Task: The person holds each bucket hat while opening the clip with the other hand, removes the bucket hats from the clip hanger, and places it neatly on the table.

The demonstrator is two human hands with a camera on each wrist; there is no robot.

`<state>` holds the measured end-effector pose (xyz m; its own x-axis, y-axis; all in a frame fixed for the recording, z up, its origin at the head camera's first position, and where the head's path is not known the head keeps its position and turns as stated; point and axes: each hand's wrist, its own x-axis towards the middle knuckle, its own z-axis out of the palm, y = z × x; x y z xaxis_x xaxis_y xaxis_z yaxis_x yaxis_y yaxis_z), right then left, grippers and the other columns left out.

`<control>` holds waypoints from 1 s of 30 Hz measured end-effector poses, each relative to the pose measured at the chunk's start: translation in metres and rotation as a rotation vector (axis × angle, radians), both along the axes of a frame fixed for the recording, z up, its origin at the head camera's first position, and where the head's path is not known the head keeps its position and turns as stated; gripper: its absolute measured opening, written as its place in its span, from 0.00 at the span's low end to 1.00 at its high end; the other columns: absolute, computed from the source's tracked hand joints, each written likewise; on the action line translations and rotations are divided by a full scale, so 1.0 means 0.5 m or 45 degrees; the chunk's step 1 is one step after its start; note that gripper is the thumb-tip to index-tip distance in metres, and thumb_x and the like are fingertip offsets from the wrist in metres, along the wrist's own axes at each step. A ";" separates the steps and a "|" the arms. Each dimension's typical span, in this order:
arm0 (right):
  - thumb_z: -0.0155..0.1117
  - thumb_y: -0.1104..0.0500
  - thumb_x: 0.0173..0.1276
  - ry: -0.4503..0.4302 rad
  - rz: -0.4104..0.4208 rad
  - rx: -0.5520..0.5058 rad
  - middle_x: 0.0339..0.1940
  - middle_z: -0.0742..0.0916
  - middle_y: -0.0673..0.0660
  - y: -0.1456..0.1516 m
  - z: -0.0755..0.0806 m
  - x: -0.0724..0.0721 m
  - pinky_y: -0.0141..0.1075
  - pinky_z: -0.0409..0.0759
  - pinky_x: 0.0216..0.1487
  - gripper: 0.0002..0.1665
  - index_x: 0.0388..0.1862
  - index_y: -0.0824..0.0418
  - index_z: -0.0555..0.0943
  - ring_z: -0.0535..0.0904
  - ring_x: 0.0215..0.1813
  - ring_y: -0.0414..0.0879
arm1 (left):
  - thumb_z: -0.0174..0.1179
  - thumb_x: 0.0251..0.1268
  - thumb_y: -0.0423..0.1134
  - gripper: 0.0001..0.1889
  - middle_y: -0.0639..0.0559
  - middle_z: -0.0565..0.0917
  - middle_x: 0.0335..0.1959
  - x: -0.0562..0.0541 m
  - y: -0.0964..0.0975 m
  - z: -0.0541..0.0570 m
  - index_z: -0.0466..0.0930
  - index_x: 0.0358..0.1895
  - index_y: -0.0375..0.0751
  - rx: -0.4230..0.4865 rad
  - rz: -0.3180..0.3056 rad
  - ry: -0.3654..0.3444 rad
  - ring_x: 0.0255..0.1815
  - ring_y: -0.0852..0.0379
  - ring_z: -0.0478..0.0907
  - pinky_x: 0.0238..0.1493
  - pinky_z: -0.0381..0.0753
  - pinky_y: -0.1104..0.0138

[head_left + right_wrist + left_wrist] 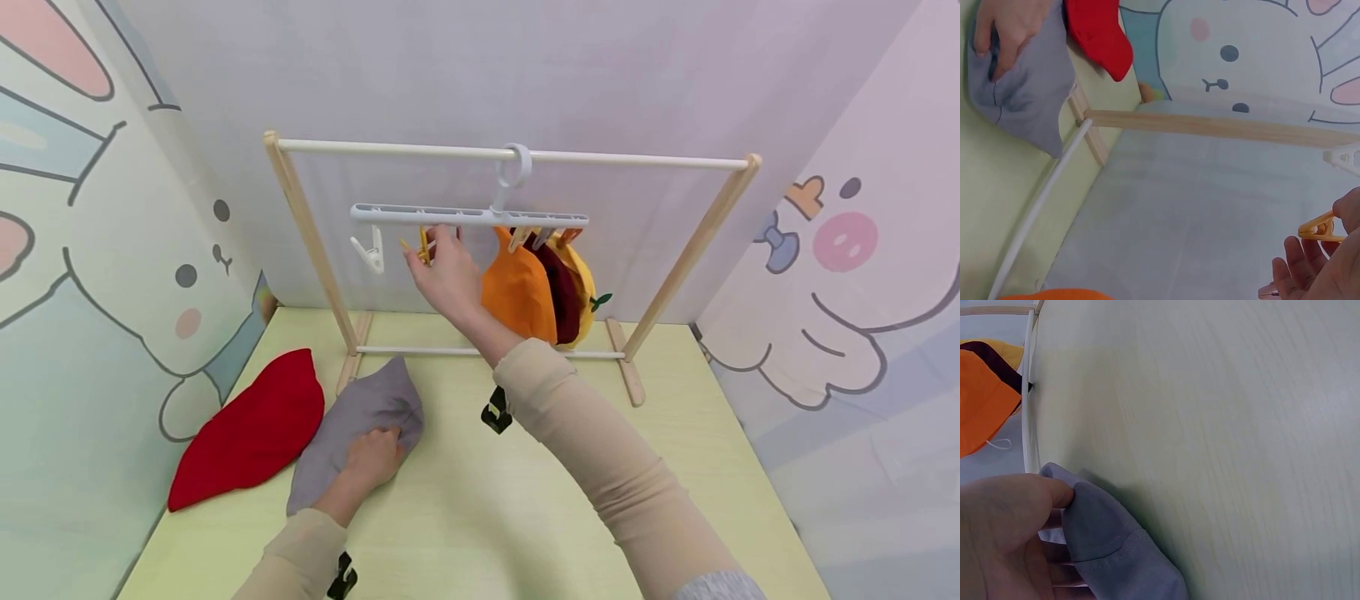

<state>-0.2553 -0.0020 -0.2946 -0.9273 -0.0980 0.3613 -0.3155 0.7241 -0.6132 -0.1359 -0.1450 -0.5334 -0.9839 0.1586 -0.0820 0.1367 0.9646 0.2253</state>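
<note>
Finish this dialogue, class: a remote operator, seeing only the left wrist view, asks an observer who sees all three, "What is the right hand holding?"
Observer: The right hand holds a yellow clip.
Operator: Does anything lie next to the gray hat?
Observer: Yes, a red hat, on its left in the head view.
Operator: And what does the orange hat hang from?
Observer: A white hanger.
</note>
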 end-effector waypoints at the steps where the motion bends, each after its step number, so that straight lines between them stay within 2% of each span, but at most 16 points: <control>1: 0.57 0.44 0.64 -0.002 0.000 0.003 0.36 0.82 0.49 0.000 0.001 0.000 0.34 0.73 0.29 0.21 0.48 0.55 0.72 0.77 0.32 0.42 | 0.57 0.58 0.39 0.14 0.37 0.81 0.35 0.000 0.000 0.000 0.78 0.46 0.36 0.001 0.000 0.002 0.32 0.36 0.79 0.27 0.76 0.49; 9: 0.57 0.43 0.64 -0.025 0.001 0.013 0.36 0.82 0.49 -0.001 0.007 -0.003 0.34 0.73 0.29 0.20 0.47 0.54 0.72 0.77 0.31 0.42 | 0.57 0.58 0.40 0.15 0.37 0.81 0.36 0.000 0.002 -0.004 0.78 0.46 0.37 -0.007 0.009 0.004 0.33 0.36 0.79 0.28 0.76 0.48; 21: 0.58 0.46 0.64 -0.006 0.042 -0.009 0.37 0.84 0.48 0.003 0.011 -0.007 0.33 0.74 0.34 0.16 0.45 0.54 0.75 0.81 0.38 0.38 | 0.57 0.59 0.39 0.16 0.36 0.80 0.38 -0.001 0.001 -0.003 0.77 0.49 0.37 0.004 0.012 -0.016 0.34 0.35 0.79 0.28 0.76 0.47; 30: 0.57 0.51 0.65 0.001 0.099 -0.086 0.39 0.84 0.50 0.018 0.007 -0.006 0.31 0.77 0.40 0.13 0.45 0.55 0.75 0.82 0.38 0.40 | 0.56 0.59 0.39 0.15 0.37 0.80 0.36 -0.001 -0.001 -0.005 0.77 0.48 0.37 -0.011 0.012 -0.011 0.33 0.36 0.79 0.27 0.76 0.47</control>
<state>-0.2585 0.0068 -0.2911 -0.9176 -0.1447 0.3702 -0.3693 0.6545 -0.6597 -0.1362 -0.1453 -0.5361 -0.9846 0.1485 -0.0921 0.1256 0.9678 0.2179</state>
